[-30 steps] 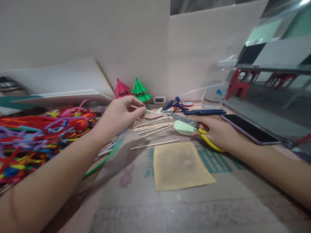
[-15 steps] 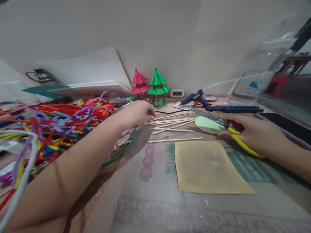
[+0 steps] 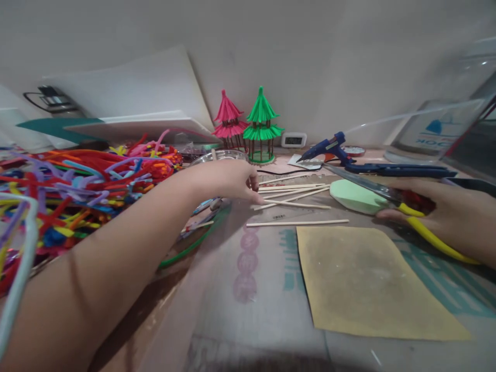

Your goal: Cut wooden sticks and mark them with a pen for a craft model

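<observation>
My left hand (image 3: 228, 181) reaches forward over the table, its fingers stretched out and their tips resting on the near ends of several thin wooden sticks (image 3: 298, 194). One more stick (image 3: 298, 223) lies alone, closer to me. My right hand (image 3: 461, 219) is closed round the yellow handles of a pair of scissors (image 3: 387, 192). The blades point left and cross over a pale green oval piece (image 3: 351, 199) lying on the table.
A big heap of coloured pipe cleaners (image 3: 77, 181) fills the left side. A tan sheet (image 3: 368, 279) lies in front of me. At the back stand a pink paper pagoda (image 3: 228, 121), a green pagoda (image 3: 262, 126), a blue glue gun (image 3: 329, 147), a small clock (image 3: 293, 140) and white boards (image 3: 135, 103).
My left hand held one stick up a second ago; it has laid it down and now rests its fingertips on the sticks. The view has swung left and down. The right hand kept the scissors.
</observation>
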Demonstrator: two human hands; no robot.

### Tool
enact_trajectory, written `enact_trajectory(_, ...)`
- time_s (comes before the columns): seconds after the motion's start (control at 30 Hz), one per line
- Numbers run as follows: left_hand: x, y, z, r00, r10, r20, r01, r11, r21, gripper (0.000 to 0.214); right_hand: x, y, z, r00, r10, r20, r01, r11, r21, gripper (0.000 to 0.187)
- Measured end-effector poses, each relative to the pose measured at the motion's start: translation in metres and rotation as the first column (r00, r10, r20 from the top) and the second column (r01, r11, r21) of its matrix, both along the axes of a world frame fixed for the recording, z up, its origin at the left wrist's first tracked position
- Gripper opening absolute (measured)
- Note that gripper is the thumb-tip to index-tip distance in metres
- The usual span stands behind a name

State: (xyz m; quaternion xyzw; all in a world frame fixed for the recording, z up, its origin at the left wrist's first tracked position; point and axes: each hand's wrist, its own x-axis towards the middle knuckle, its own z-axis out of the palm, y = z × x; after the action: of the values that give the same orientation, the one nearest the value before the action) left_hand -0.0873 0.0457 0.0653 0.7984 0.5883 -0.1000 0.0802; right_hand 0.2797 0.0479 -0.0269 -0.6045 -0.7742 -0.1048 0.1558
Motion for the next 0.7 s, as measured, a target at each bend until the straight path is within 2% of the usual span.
enact_trajectory(0.1,0.011,-0.004,-0.013,0.995,-0.082,0.064,0.075,0.992,0.105,0.044,0.001,0.000,0.000,0.999,0.008,-0.036,-0.011,0.997,-0.076,0.063)
enact_trajectory(0.2,0.017,-0.003,-0.030,0.982,-0.175,0.066,0.156,0.962,0.226,0.023,0.002,0.000,0.001,0.999,-0.005,-0.041,0.001,0.996,-0.095,0.060)
enact_trajectory(0.27,0.015,0.002,-0.038,0.985,-0.169,0.046,0.148,0.946,0.290,0.017,0.000,-0.001,0.002,0.999,0.020,-0.040,-0.023,0.996,-0.083,0.059)
enact_trajectory(0.33,0.012,0.006,-0.041,0.989,-0.143,0.047,0.118,0.930,0.347,0.021,-0.003,-0.003,0.004,0.997,0.064,-0.043,-0.067,0.996,-0.063,0.058)
enact_trajectory(0.43,0.016,0.006,-0.036,0.988,-0.142,0.059,0.105,0.902,0.418,0.023,-0.007,-0.007,0.009,0.990,0.129,-0.059,-0.132,0.991,-0.039,0.055)
enact_trajectory(0.5,0.026,-0.001,-0.032,0.973,-0.202,0.115,0.139,0.901,0.410,0.021,-0.009,-0.009,0.012,0.985,0.160,-0.060,-0.163,0.985,-0.047,0.053)
enact_trajectory(0.57,0.041,-0.012,-0.033,0.922,-0.308,0.234,0.220,0.914,0.340,0.021,-0.009,-0.009,0.013,0.984,0.172,-0.050,-0.174,0.984,-0.043,0.049)
enact_trajectory(0.63,0.057,-0.023,-0.041,0.885,-0.347,0.311,0.259,0.921,0.292,0.021,-0.009,-0.008,0.012,0.983,0.175,-0.052,-0.176,0.984,-0.013,0.047)
enact_trajectory(0.7,0.068,-0.030,-0.054,0.889,-0.368,0.272,0.289,0.913,0.288,0.020,-0.008,-0.007,0.011,0.978,0.189,-0.085,-0.188,0.982,0.025,0.046)
